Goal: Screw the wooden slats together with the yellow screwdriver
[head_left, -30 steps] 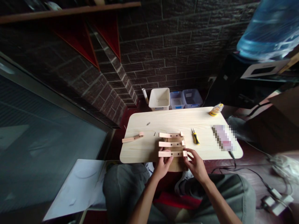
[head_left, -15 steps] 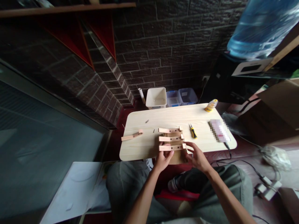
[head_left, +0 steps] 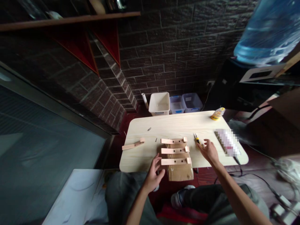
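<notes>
Three pale wooden strips lie in a row across a brown, tape-covered board (head_left: 180,173) that overhangs the table's front edge. The nearest strip (head_left: 172,162) shows two dark holes and a small block at its right end, like the middle strip (head_left: 171,151) and the far strip (head_left: 168,141). My left hand (head_left: 152,177) is open, fingers apart, beside the nearest strip's left end. My right hand (head_left: 209,152) reaches over a yellow-and-black screwdriver (head_left: 197,137), fingers spread around the handle end; whether they touch it is unclear.
On the light table (head_left: 140,159) lie a fourth wooden piece (head_left: 132,145), a single screw (head_left: 156,140) and a few small metal parts (head_left: 149,129). A yellow-based bottle (head_left: 217,113) and a blurred-out device (head_left: 227,142) with a cable are at the right. Bins (head_left: 159,101) stand behind.
Both hands have let go of the strips and board. My right hand has moved right to the screwdriver, my left slightly left. The view has shifted, so the table sits lower.
</notes>
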Tool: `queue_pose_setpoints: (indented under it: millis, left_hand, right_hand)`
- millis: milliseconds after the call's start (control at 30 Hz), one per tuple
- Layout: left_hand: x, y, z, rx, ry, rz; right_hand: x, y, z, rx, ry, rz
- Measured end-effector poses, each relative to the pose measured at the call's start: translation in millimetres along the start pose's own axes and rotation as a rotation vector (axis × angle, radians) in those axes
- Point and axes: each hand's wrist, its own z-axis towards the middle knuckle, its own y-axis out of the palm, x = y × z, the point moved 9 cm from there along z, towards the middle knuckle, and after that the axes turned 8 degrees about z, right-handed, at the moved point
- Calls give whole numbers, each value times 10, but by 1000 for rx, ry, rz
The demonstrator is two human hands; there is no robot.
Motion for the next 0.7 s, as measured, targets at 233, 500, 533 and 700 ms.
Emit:
queue_pose_setpoints:
  millis: [233, 500, 533, 700]
  left_hand:
    - [-290, -562, 1039, 50, -188, 395]
    - [-158, -200, 1787, -161, -310, 839]
    - [-123, -180, 1805, -186, -308, 872]
    - [102, -299, 1794, -208, -263, 962]
  right_hand:
    - [150, 201, 86, -75, 62, -86]
    - [196, -33, -4, -160, 138, 82]
    - [182, -97, -52, -172, 139, 126]
    - [7, -370, -380, -230, 132, 383]
